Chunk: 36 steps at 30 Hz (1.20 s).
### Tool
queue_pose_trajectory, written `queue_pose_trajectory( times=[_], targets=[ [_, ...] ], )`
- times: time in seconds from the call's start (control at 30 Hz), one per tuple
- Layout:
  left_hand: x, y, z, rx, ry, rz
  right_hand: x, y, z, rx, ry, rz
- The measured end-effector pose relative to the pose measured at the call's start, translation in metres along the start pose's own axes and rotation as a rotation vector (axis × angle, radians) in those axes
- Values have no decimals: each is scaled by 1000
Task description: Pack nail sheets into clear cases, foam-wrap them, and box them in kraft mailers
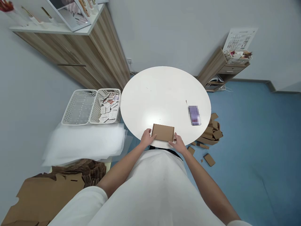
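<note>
Both forearms [124, 168] are slanting inward toward the near edge of the white table [164, 91], where the left hand [147, 137] and right hand [178, 144] are clasping opposite ends of a closed cardboard box [163, 132], the left thumb [153, 137] resting on top.

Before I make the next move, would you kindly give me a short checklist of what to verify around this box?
1. Left hand on the left end of the cardboard box: ok.
2. Right hand at its right end: ok.
3. Box top lying flat: ok.
4. Purple item on the white table apart from the box: ok.
5. Contents of the box: cannot tell, hidden.
6. Floor by the table free of loose cardboard pieces: not ok.
</note>
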<state>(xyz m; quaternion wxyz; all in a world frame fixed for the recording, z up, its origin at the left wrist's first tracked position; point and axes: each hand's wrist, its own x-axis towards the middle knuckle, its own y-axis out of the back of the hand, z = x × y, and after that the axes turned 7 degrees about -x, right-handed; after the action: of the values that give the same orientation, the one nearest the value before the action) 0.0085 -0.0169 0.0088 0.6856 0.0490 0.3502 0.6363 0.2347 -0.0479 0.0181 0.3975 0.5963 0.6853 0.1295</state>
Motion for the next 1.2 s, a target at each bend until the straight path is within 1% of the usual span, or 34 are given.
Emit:
queue_pose_trajectory(
  times=[0.1,0.17,0.27,0.37,0.5,0.67,0.73,0.83,0.97,1.07,1.2],
  targets=[
    [6,7,-1,-41,11,-30,1,6,-7,51,-102,-35],
    [11,11,1,-48,21,-60,3,9,-14,95,-141,-54],
    [14,12,4,-41,22,-115,6,9,-24,181,-146,-80],
    [12,9,7,-44,-5,-148,4,5,-28,260,-141,-65],
    [4,3,12,-30,-15,-159,-6,4,-20,294,-177,-28],
    [-1,-13,29,16,-37,-232,-19,18,2,288,-275,10],
    [-1,-22,38,44,-45,-247,-21,27,12,268,-308,36],
    [2,-39,56,75,-37,-282,-22,46,27,242,-295,56],
    [5,-68,90,90,-36,-379,-22,80,54,204,-282,86],
    [3,-101,122,85,-45,-427,-23,111,86,210,-306,134],
    [-3,-156,165,48,-46,-519,-28,151,137,227,-360,248]
  ],
)
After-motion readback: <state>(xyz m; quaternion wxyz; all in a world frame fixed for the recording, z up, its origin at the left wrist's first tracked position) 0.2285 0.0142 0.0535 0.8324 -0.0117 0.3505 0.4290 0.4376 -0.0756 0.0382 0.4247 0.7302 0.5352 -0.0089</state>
